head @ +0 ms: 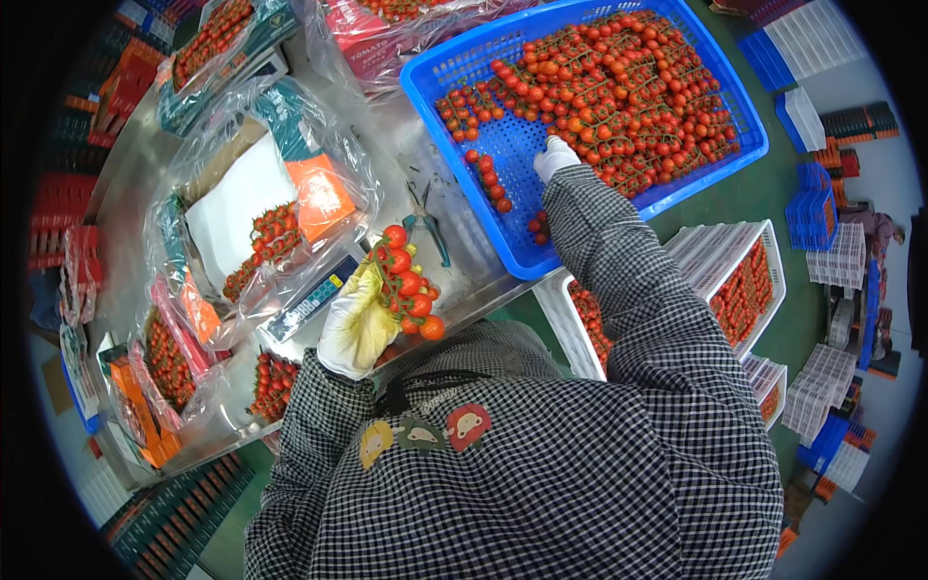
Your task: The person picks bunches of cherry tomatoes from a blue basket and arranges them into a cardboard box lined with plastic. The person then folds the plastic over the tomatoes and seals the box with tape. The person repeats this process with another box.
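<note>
My left hand (pixel 360 319), in a white glove stained yellow, holds a truss of red cherry tomatoes (pixel 407 283) above the metal table's front edge. My right hand (pixel 557 156), also gloved, reaches into the blue plastic crate (pixel 464 170), at the edge of the heaped tomato trusses (pixel 616 94); its fingertips are partly hidden, so I cannot tell whether it grips any. A short truss (pixel 489 180) lies apart on the crate floor. Green-handled pruning snips (pixel 424 221) rest on the table, blades apart. Left of them, a plastic-lined carton (pixel 319 196) holds white paper and some trusses (pixel 275 233).
A digital scale (pixel 312 301) sits beneath the lined carton. Other tomato cartons (pixel 217 43) stand at the back and left of the steel table (pixel 384 145). White crates of tomatoes (pixel 743 286) stand to my right. Another person (pixel 873 225) is at the far right.
</note>
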A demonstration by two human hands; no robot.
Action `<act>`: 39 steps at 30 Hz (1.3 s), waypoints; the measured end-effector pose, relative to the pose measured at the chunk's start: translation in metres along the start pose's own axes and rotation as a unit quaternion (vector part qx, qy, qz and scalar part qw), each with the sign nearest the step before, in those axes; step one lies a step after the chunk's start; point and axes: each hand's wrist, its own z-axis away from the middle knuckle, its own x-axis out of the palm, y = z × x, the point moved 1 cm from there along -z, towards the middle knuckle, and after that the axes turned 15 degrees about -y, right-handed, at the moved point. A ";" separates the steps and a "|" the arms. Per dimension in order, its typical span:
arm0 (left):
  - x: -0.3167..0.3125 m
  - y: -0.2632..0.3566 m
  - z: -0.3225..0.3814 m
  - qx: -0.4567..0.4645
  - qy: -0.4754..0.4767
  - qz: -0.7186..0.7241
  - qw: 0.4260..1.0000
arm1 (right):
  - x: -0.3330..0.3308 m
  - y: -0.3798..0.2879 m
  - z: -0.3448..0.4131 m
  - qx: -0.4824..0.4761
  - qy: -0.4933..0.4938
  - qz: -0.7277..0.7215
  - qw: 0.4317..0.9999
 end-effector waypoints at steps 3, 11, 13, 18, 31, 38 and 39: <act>-0.012 -0.007 0.011 0.041 0.012 0.006 0.999 | -0.003 -0.058 0.064 -0.102 -0.046 -0.007 0.994; -0.003 -0.003 0.009 0.047 0.020 0.049 0.997 | 0.004 -0.034 0.034 0.021 0.029 0.065 0.997; -0.007 -0.005 0.009 0.046 -0.018 0.098 0.994 | -0.007 -0.021 0.029 0.037 0.029 0.019 0.999; -0.016 -0.002 0.009 0.059 -0.057 0.272 0.959 | -0.008 -0.044 0.050 0.049 0.080 0.073 0.993; -0.010 0.089 0.047 0.117 -0.072 0.163 0.977 | 0.031 -0.037 -0.005 -0.018 -0.064 -0.166 0.984; -0.077 0.238 0.065 0.037 0.215 -0.576 0.788 | -0.036 -0.194 0.177 -0.349 -0.281 -0.421 0.788; -0.105 0.250 0.072 -0.009 0.233 -0.658 0.716 | -0.024 -0.230 0.187 -0.373 -0.286 -0.397 0.788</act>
